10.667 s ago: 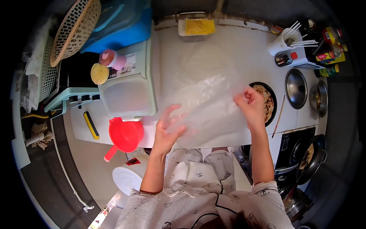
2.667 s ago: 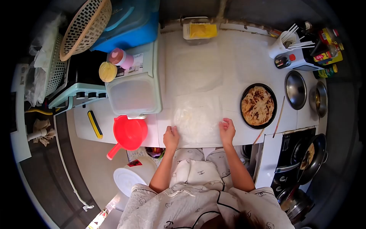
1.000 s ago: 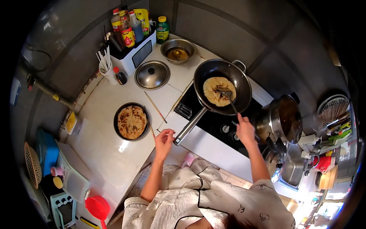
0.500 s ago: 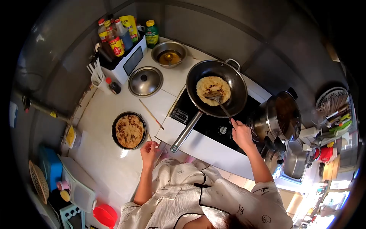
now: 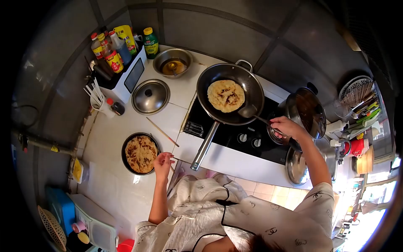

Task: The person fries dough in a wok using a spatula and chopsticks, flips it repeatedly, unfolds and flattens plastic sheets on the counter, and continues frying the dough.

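Note:
My right hand (image 5: 287,127) grips the handle of a metal spatula (image 5: 248,111). The spatula's head rests inside the right side of the wok (image 5: 254,94), beside a browned flatbread (image 5: 226,96) and apart from it. My left hand (image 5: 163,164) is by the counter's front edge, its fingers pinched on a thin chopstick (image 5: 172,169) that is partly hidden behind them. Just left of this hand, a second flatbread (image 5: 141,154) fills a round dark dish (image 5: 125,161). Another chopstick (image 5: 163,132) lies on the counter between the dish and the wok.
The wok's long handle (image 5: 205,147) juts over the front of the black cooktop (image 5: 235,133). A steel pot (image 5: 305,111) stands to its right. Behind the dish are a pan lid (image 5: 150,96), a metal bowl of yellow liquid (image 5: 172,63) and several sauce bottles (image 5: 111,53).
The spatula has come off the flatbread and moved right, to the wok's side, with my right hand. The flatbread shows a different browned pattern. My left hand stays near the dish; the view shifts slightly.

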Tool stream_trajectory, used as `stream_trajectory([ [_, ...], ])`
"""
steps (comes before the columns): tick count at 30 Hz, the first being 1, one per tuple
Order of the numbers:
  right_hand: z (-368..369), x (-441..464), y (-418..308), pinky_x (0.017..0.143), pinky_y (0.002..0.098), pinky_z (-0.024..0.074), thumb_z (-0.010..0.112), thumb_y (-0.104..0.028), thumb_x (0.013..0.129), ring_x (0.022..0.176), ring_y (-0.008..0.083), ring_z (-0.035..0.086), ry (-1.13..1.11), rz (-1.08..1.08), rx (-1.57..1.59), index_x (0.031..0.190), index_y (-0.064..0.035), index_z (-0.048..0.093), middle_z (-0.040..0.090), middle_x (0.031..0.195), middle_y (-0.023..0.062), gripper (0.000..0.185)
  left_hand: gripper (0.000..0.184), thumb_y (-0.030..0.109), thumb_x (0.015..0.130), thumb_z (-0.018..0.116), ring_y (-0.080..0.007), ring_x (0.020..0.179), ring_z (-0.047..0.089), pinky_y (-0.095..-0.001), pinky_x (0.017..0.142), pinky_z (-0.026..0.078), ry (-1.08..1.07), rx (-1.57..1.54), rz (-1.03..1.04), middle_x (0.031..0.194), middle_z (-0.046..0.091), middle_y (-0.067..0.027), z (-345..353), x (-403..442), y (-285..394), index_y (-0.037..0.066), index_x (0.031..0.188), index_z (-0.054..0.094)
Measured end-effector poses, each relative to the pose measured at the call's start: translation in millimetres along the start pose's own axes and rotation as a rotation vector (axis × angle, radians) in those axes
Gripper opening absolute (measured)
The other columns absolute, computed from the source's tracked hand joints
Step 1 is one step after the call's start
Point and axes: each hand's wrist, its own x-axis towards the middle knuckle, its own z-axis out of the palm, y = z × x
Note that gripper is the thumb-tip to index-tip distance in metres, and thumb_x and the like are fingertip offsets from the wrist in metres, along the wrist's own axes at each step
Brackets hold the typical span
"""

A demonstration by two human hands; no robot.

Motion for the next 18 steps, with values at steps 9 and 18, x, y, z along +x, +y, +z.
stream_trajectory([
  [9,77.9,61.2,18.9,0.045,0.0235,0.0485,0.052,-0.016,0.083,0.049,0.0089,0.05,0.118,-0.051,0.352,0.078,-0.0007,0.056,0.052,0.063,0.0028,0.017,0.015,0.015,0.089,0.053,-0.0115,0.063,0.058,-0.0235,0.059,0.046,0.062,-0.073,-0.044,0.082,0.065,-0.0086,-10.2,-1.7,-5.5,0.001,0.089,0.059],
  [18,88.2,33.9,53.5,0.042,0.0196,0.0349,0.05,-0.016,0.087,0.053,0.0061,0.048,0.174,-0.089,0.379,0.082,-0.0033,0.059,0.055,0.065,0.0005,0.016,0.019,0.019,0.089,0.053,-0.011,0.061,0.058,-0.0226,0.057,0.044,0.21,-0.028,-0.076,0.08,0.064,-0.0066,-30.3,-24.9,2.4,0.001,0.09,0.059],
])
